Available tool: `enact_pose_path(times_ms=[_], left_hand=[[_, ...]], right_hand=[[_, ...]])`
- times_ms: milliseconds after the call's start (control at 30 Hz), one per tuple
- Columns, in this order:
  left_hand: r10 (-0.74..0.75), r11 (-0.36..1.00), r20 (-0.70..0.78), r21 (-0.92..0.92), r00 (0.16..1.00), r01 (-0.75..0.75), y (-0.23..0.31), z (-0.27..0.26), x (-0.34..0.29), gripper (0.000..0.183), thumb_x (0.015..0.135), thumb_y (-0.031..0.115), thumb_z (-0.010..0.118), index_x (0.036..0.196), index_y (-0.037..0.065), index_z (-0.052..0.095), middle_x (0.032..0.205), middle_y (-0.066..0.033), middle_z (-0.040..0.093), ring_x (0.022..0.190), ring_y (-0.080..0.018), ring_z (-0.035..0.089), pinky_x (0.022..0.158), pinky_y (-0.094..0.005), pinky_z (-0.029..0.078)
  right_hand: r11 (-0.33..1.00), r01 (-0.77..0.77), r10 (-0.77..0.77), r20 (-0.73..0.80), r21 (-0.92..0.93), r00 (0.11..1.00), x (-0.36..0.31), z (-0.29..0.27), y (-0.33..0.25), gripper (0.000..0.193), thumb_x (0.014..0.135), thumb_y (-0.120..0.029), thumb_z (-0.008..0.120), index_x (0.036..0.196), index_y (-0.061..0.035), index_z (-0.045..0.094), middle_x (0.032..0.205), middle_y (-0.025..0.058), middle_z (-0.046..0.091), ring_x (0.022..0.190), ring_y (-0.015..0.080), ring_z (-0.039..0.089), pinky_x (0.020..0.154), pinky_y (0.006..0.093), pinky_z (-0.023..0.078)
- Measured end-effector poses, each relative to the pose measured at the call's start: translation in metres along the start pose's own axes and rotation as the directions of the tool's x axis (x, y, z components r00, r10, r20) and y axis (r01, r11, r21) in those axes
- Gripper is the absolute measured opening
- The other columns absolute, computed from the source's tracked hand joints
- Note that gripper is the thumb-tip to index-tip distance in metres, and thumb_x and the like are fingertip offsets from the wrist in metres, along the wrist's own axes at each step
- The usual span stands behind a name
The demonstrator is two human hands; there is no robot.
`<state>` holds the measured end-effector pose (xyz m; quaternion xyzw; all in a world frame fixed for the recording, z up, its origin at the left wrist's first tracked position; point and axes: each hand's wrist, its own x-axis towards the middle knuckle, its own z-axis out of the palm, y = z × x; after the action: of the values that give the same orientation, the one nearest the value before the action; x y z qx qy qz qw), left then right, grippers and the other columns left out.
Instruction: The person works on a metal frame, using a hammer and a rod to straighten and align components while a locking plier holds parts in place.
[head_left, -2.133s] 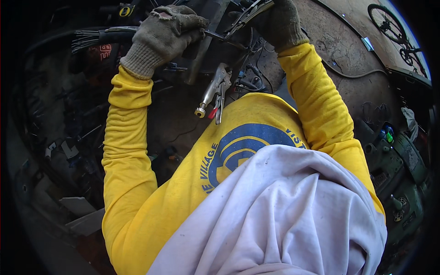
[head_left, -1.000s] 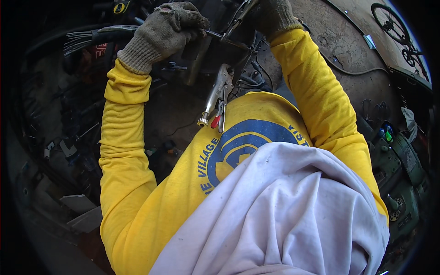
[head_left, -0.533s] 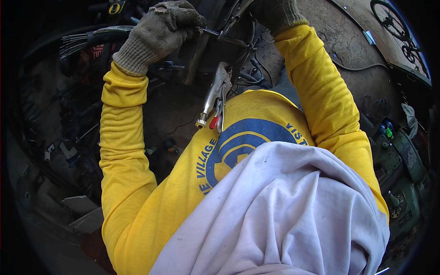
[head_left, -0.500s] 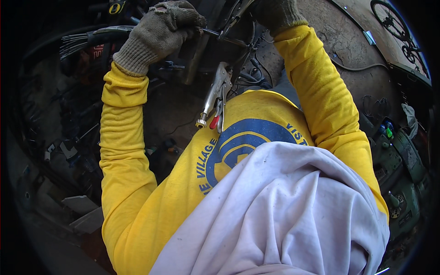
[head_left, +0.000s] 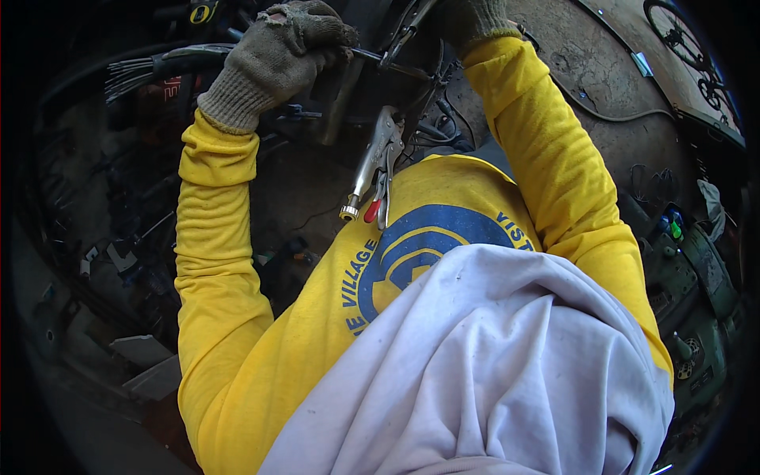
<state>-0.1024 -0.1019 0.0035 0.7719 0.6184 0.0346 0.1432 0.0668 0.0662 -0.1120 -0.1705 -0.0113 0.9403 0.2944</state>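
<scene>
My left hand [head_left: 289,59], in a worn grey-brown knit glove, is closed at the end of a thin metal rod [head_left: 366,55] that runs right toward a dark metal frame [head_left: 340,107]. At the top edge is my right hand [head_left: 475,20], gloved too; its fingers are lost in shadow and beyond the picture's edge. Locking pliers [head_left: 372,170] with a red release lever hang below the frame, in front of my yellow shirt, with neither hand on them. What their jaws grip is hard to make out.
A bundle of stiff thin wires [head_left: 131,75] sticks out left of my left wrist. Dark cables [head_left: 447,119] hang near the frame. On the right are a hose [head_left: 625,119], a bicycle [head_left: 677,36] and green metal casings [head_left: 697,317]. Cluttered parts [head_left: 119,257] lie at left.
My right hand and forearm have shifted slightly left and up. My left hand keeps its grip almost unmoved, and the locking pliers hang as before.
</scene>
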Motion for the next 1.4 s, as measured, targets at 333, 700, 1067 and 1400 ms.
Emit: enact_pose_path(times_ms=[333, 700, 1067, 1400], left_hand=[[-0.038, 0.999, 0.025, -0.019, 0.999, 0.038, 0.0, 0.002, 0.003, 0.023, 0.087, 0.01, 0.077, 0.11, 0.01, 0.076, 0.111, -0.0077, 0.072, 0.104, -0.0269, 0.069, 0.091, -0.0376, 0.057], [0.016, 0.994, 0.015, 0.104, 1.0, -0.018, 0.0, 0.0, 0.002, 0.027, 0.086, 0.015, 0.079, 0.112, 0.012, 0.075, 0.113, -0.0077, 0.071, 0.105, -0.0287, 0.068, 0.091, -0.0384, 0.057], [0.047, 0.999, -0.038, 0.019, 0.998, -0.046, 0.0, 0.0, -0.001, 0.027, 0.086, 0.016, 0.079, 0.112, 0.012, 0.075, 0.114, -0.0087, 0.071, 0.106, -0.0298, 0.068, 0.091, -0.0389, 0.057], [0.007, 1.0, 0.007, -0.003, 1.0, -0.007, 0.002, -0.001, 0.006, 0.024, 0.086, 0.014, 0.079, 0.109, 0.01, 0.075, 0.111, -0.0084, 0.071, 0.103, -0.0279, 0.069, 0.091, -0.0381, 0.057]], right_hand=[[0.988, 0.144, -0.141, 0.049, -0.05, 0.989, -0.013, 0.014, 0.002, 0.018, 0.097, -0.034, 0.067, 0.094, -0.0168, 0.062, 0.075, 0.0027, 0.058, 0.07, 0.0252, 0.061, 0.072, 0.0452, 0.056], [0.993, 0.108, -0.104, 0.094, -0.036, 0.99, -0.018, 0.017, -0.004, 0.017, 0.098, -0.03, 0.066, 0.091, -0.0165, 0.059, 0.072, 0.0004, 0.053, 0.066, 0.0219, 0.058, 0.065, 0.0429, 0.054], [0.993, 0.114, -0.114, 0.042, -0.001, 0.993, -0.003, 0.002, 0.006, 0.019, 0.097, -0.032, 0.066, 0.09, -0.0163, 0.058, 0.073, 0.0013, 0.055, 0.067, 0.0237, 0.059, 0.066, 0.0445, 0.055], [0.986, 0.165, -0.166, -0.002, -0.016, 0.986, -0.009, 0.002, 0.002, 0.024, 0.098, -0.034, 0.066, 0.086, -0.0151, 0.058, 0.07, 0.0024, 0.056, 0.067, 0.0242, 0.06, 0.068, 0.0439, 0.056]])
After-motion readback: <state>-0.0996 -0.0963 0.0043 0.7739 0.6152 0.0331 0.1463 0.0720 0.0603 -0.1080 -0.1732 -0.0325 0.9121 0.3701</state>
